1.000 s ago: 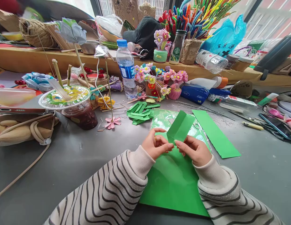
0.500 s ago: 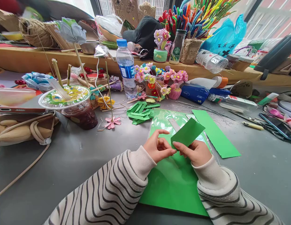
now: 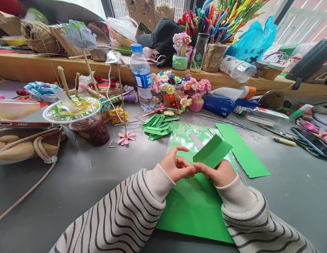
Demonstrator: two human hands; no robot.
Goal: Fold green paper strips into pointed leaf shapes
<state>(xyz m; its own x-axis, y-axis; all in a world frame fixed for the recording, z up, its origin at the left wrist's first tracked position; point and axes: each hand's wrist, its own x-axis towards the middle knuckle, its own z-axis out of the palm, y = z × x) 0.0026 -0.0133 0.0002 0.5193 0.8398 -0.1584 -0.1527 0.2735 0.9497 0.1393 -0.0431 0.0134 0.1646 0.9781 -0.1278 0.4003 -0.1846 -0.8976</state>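
Observation:
A small folded piece of green paper (image 3: 212, 151) is tilted up between my hands. My right hand (image 3: 223, 172) is closed on it, thumb in front and the other fingers hidden behind. My left hand (image 3: 177, 165) pinches at the paper's lower left corner, its thumb tip meeting my right thumb; the index finger arches above. Exactly how much paper sits between the left fingertips is hard to see. Under both hands lies a clear sleeve with green sheets (image 3: 192, 211). Beside it, to the right, rests a long green paper strip (image 3: 244, 151). Folded green paper pieces (image 3: 157, 127) are heaped beyond my left hand.
A lidded drink cup (image 3: 92, 128) stands at left, near a pink flower on a stem (image 3: 126, 138). Behind are a water bottle (image 3: 142, 80), fuzzy craft flowers (image 3: 176, 88) and a blue packet (image 3: 218, 105). A utility knife (image 3: 284, 141) and a phone (image 3: 312, 140) lie at right.
The green paper has shifted slightly right and tilted. My right thumb has slid left along its lower edge to meet my left fingertips.

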